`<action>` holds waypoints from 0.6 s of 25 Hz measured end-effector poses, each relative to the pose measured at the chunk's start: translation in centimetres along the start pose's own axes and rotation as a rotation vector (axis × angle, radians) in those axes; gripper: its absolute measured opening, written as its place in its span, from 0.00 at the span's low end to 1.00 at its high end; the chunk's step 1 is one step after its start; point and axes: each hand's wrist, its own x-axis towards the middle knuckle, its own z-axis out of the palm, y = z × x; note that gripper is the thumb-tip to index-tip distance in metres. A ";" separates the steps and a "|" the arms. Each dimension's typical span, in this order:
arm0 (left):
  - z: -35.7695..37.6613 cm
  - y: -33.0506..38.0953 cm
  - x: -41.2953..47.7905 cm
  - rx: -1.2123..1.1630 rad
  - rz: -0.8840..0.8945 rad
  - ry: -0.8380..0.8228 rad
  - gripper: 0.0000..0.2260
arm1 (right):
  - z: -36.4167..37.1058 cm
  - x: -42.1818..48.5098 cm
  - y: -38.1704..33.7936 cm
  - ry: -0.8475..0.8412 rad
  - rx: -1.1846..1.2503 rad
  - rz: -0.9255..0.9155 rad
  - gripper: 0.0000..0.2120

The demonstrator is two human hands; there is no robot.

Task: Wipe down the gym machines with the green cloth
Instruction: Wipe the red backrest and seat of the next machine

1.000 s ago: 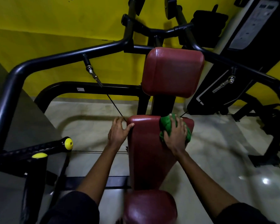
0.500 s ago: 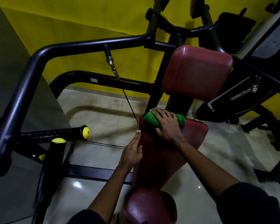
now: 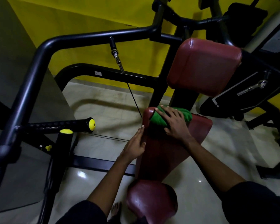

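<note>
A gym machine with dark red pads and a black frame fills the view. My right hand (image 3: 174,123) lies flat on the bunched green cloth (image 3: 158,119), pressing it onto the top left end of the long middle pad (image 3: 166,152). My left hand (image 3: 135,145) rests with straight fingers against the left edge of that pad, lower down. Above stands a squarish red upper pad (image 3: 204,67). A rounded red seat pad (image 3: 151,202) sits nearest to me.
A thick black frame tube (image 3: 39,62) arches over the left. A black handle with a yellow end cap (image 3: 92,124) points toward the pad. A thin cable (image 3: 132,97) hangs from a metal fitting. Another black machine (image 3: 249,94) stands at the right against the yellow wall. My bare foot (image 3: 116,210) stands on the tile floor.
My right hand slid the cloth from the pad's right side to its top left end. My left hand moved lower along the pad's left edge. The view turned to the left.
</note>
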 end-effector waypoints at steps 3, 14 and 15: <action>2.1 -1.0 -1.5 -0.005 -0.069 0.018 0.35 | 1.3 -1.7 -0.5 0.019 -0.063 0.012 0.54; 8.3 -2.6 -3.7 -0.084 -0.297 0.095 0.34 | 3.9 1.6 -1.6 0.123 -0.247 -0.357 0.37; 8.6 -2.8 -3.8 -0.075 -0.316 0.102 0.35 | 4.2 1.0 -1.0 0.133 -0.271 -0.405 0.38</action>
